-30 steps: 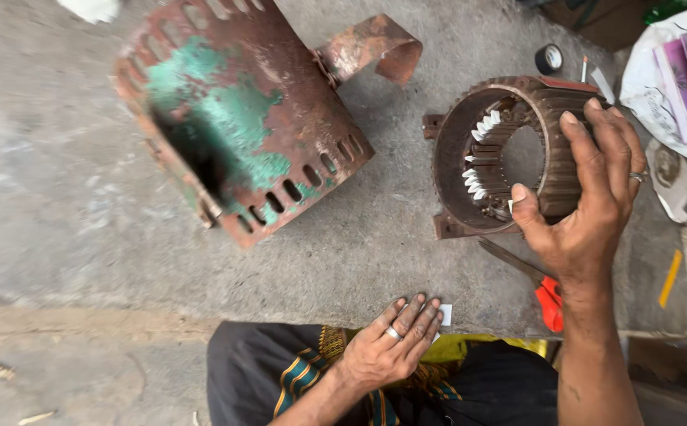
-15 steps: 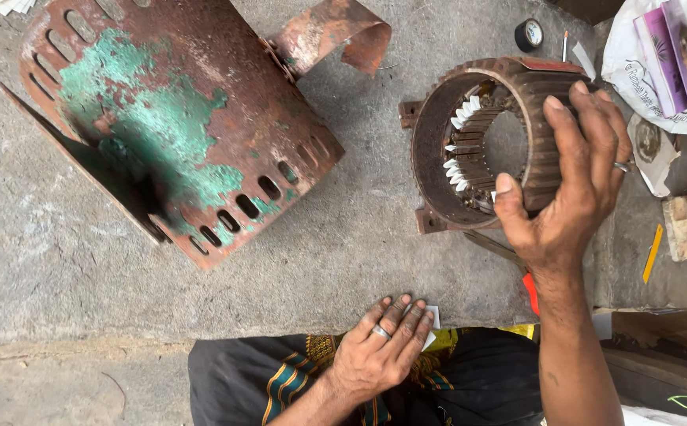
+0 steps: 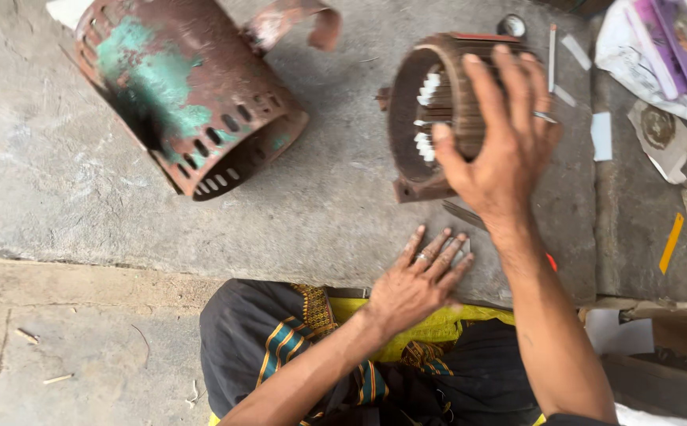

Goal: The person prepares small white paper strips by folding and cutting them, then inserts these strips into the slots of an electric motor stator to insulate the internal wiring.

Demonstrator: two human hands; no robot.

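Observation:
A rusty round motor stator core point(image 3: 438, 102) with white paper strips in its slots stands on its side on the concrete floor. My right hand point(image 3: 501, 142) grips its near rim from above, fingers over the top and thumb inside. My left hand point(image 3: 418, 280) lies flat on the floor close to my lap, fingers spread, a ring on one finger, touching a small white paper piece. A red-handled tool point(image 3: 550, 260) lies partly hidden under my right forearm.
A large rusty cylindrical casing point(image 3: 190, 95) with green paint and slotted holes lies on its side at upper left, a bent rusty strap point(image 3: 296, 20) behind it. White paper strips point(image 3: 601, 134), a yellow stick point(image 3: 671, 243), purple packets point(image 3: 679, 43) and wood scraps are at the right.
My view has shifted, so the casing and stator sit further left in frame. My right hand stays on the stator, which has tilted a little. My left hand has stayed flat on the floor.

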